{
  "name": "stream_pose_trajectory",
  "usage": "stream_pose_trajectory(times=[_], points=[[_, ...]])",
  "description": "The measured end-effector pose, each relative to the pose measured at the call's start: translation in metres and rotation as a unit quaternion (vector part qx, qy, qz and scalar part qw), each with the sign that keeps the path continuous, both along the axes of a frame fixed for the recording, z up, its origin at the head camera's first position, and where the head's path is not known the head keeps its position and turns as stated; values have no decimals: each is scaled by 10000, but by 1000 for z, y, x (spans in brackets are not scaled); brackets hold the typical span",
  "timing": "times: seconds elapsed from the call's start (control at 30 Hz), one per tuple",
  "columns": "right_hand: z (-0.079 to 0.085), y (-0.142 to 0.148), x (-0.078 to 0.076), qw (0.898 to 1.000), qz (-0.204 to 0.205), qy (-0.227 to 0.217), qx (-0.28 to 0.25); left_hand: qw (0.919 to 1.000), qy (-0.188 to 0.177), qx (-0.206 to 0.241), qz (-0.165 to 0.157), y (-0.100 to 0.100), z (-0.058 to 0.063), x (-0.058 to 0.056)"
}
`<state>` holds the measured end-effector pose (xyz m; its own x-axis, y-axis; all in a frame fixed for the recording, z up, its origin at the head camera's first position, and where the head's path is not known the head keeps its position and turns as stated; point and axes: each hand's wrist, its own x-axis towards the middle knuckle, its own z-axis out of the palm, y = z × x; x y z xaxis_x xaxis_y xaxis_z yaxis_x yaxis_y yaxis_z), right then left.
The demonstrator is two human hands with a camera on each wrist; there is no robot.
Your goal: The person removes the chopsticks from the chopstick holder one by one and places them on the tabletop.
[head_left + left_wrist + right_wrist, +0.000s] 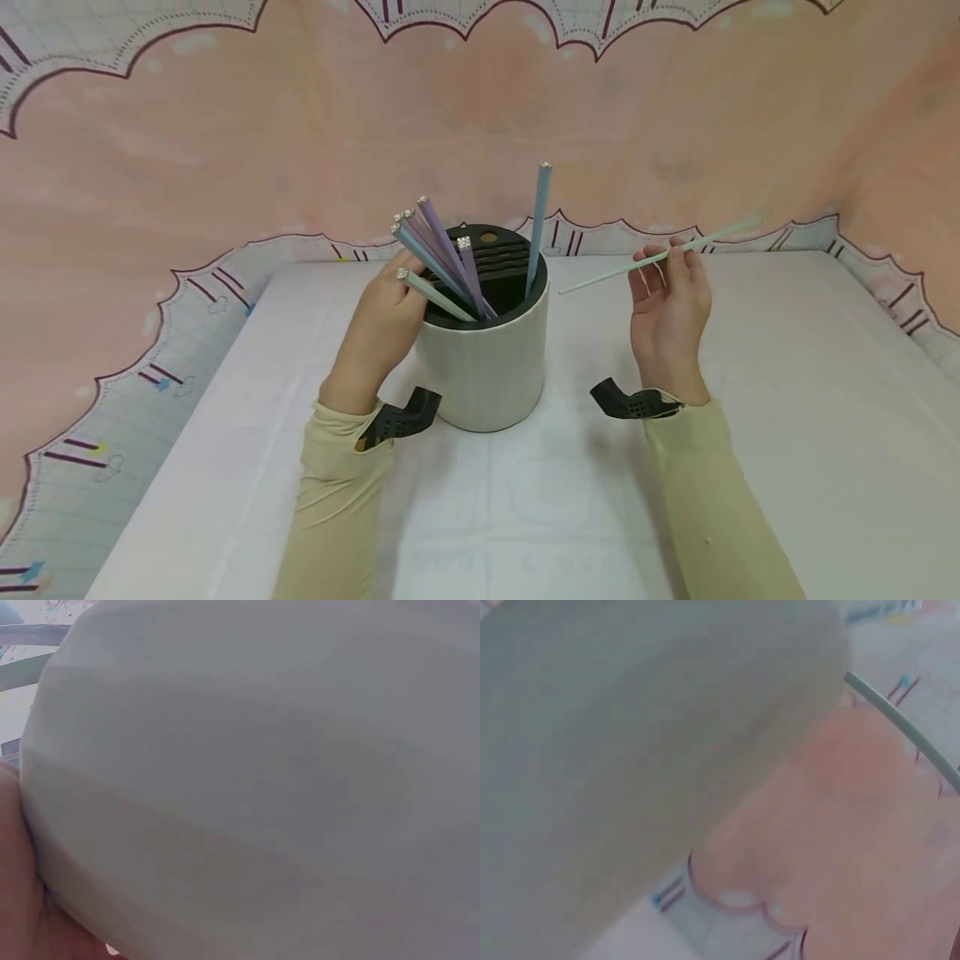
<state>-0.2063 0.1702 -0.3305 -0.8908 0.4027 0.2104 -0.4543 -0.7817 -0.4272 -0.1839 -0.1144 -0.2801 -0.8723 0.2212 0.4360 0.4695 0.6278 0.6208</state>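
Observation:
A round white pen holder with a black slotted top stands upright on the table. My left hand grips its left side near the rim, with some fingers hidden behind it. In the left wrist view, the holder's pale wall fills most of the picture. Several purple, blue and green sticks with glittery ends lean left in the holder, among them a purple stick and a green stick. One blue stick rises at the right. Right of the holder, my right hand pinches a thin pale green stick, held aslant in the air.
The white table extends around the holder. Behind it hangs an orange-pink cloth backdrop with scalloped, patterned borders. Each wrist carries a black camera mount, such as the left mount.

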Motion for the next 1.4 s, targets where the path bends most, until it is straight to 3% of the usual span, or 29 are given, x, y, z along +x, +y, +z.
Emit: stream_pose_trajectory(times=[0.1, 0.2, 0.4, 0.53, 0.6, 0.73, 0.9, 1.3, 1.4], points=[[-20, 6, -5, 9977, -155, -476, 448, 10000, -28, 4, -12, 0, 0, 0], [-39, 12, -9, 9889, -180, -1030, 1055, 10000, -20, -11, -10, 0, 1, 0], [-68, 23, -13, 9497, 127, -2061, 2355, 10000, -45, -21, 43, 0, 3, 3], [-82, 34, -15, 9161, 444, -2535, 3076, 10000, -10, -54, 75, 1, 1, 3], [-85, 39, -17, 8921, 526, -2704, 3581, 9999, -13, -85, 101, 0, 1, 4], [-87, 45, -17, 8324, 633, -2966, 4638, 9999, -67, -90, 122, 0, 0, 4], [-87, 49, -14, 7785, 694, -3096, 5415, 9999, -10, -85, 109, 1, -1, 4], [-87, 47, -13, 7027, 278, -3281, 6307, 9999, -23, -59, 124, 2, 0, 4], [-87, 46, -13, 6913, 235, -3253, 6448, 9998, -70, -37, 156, 2, 0, 5]])
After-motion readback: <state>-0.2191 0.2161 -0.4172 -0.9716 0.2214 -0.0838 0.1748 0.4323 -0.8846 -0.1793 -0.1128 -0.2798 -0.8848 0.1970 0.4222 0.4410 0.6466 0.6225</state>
